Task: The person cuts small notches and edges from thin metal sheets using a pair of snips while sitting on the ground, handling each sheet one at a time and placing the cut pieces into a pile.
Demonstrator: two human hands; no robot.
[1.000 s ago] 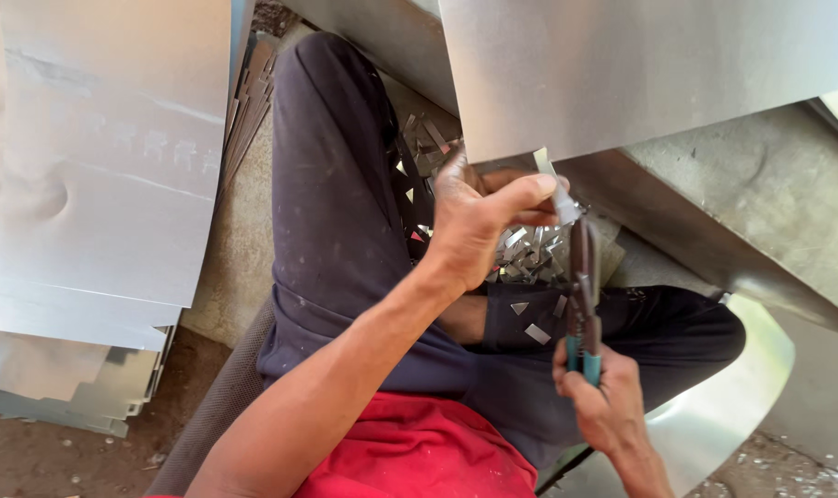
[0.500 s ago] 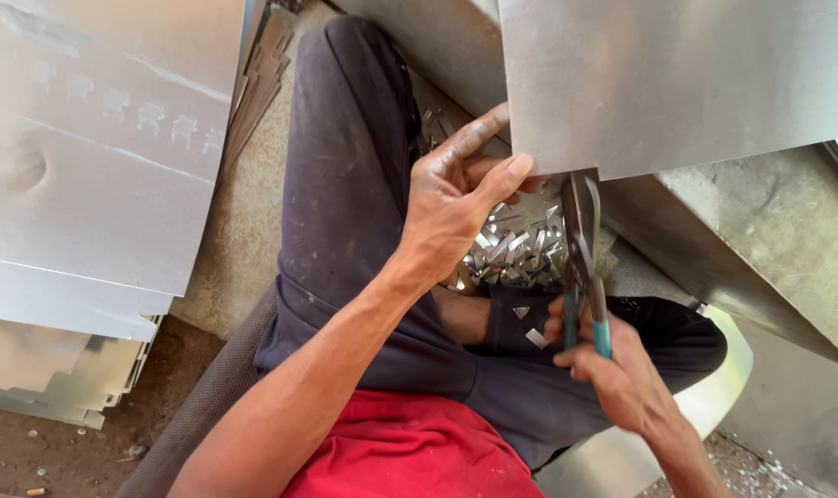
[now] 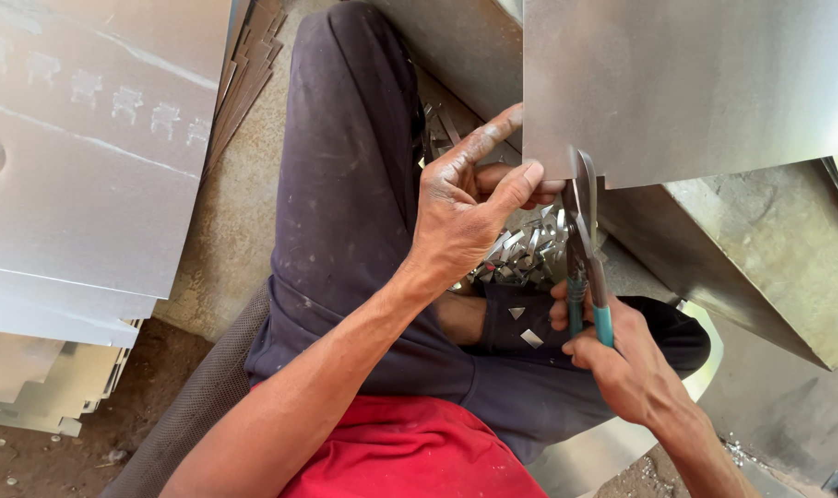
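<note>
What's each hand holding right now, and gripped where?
Left hand pinches the metal sheet at its lower left corner. Right hand grips the tin snips by the teal handles, blades at the sheet's edge.

No packages, labels, signs or screens are to be seen in the head view. Only a row of small pale rectangular marks is found on the grey metal sheet (image 3: pixel 87 157) lying at the left; whether they are printed or stamped cannot be told.
</note>
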